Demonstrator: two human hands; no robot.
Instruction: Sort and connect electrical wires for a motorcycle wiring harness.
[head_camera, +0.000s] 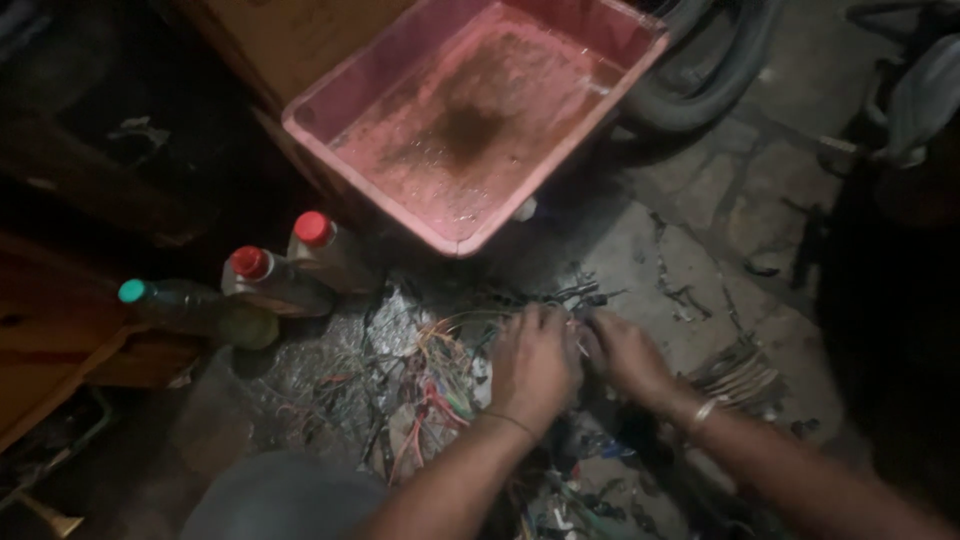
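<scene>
— Where are the hands working?

— Both are lying low in the frame, at about six o'clock, pressing into a tangle of coloured wires (430, 375) that is spreading over the dark, grimy floor (700, 250). The left hand (533, 365) is resting palm-down on the right edge of the tangle, with a thin thread around its wrist.

— And its grip?

— The fingers are curling narrowly down into the strands, so it is probably pinching some, though the dim light is keeping me from being sure. The right hand (625, 355) is sitting just beside it at three o'clock, almost touching, with a metal bangle (704, 411) showing on the wrist. Its fingers are curling toward the dark wire ends (580, 295); I cannot tell whether that grip is closing on anything.

— What is lying around them?

— At twelve o'clock from the hands a pink plastic tub (480, 120) is sitting tilted, its bottom stained brown. At nine to ten o'clock three bottles are lying together: two with red caps (290, 270) and one with a teal cap (195, 310). At one o'clock, beyond the tub, a dark hose (700, 90) is curving.
</scene>
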